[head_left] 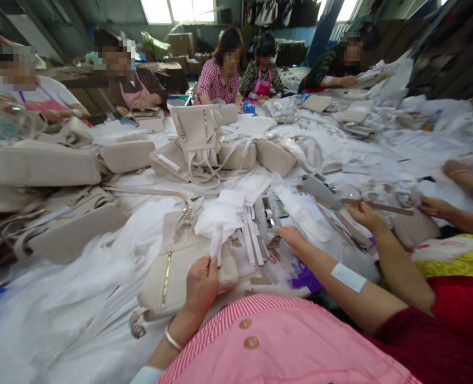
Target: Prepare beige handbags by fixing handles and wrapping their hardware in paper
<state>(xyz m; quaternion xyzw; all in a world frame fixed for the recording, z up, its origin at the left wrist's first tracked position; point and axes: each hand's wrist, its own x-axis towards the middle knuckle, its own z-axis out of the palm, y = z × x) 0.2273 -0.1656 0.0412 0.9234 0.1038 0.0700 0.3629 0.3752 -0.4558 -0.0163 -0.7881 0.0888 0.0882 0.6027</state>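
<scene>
My left hand [201, 285] pinches a narrow white paper strip [216, 240] between thumb and fingers, held upright over the front of a beige handbag [156, 277]. The bag lies flat, with a gold zipper [166, 278] on its face and its strap stretching away behind. My right hand [293, 238] reaches forward with its fingers closed at the near edge of a tape dispenser [268, 213]; what they grip, if anything, is too small to make out. White paper sheets [220, 216] and loose paper strips [254, 240] lie between the hands.
Several beige handbags [46, 164] cover the left and middle of the table, one standing upright [194, 130]. White wrapping [80, 298] spreads at the near left. Close on my right, a co-worker's hands [366, 217] hold a brown strip [384, 207]. Several people sit across the table.
</scene>
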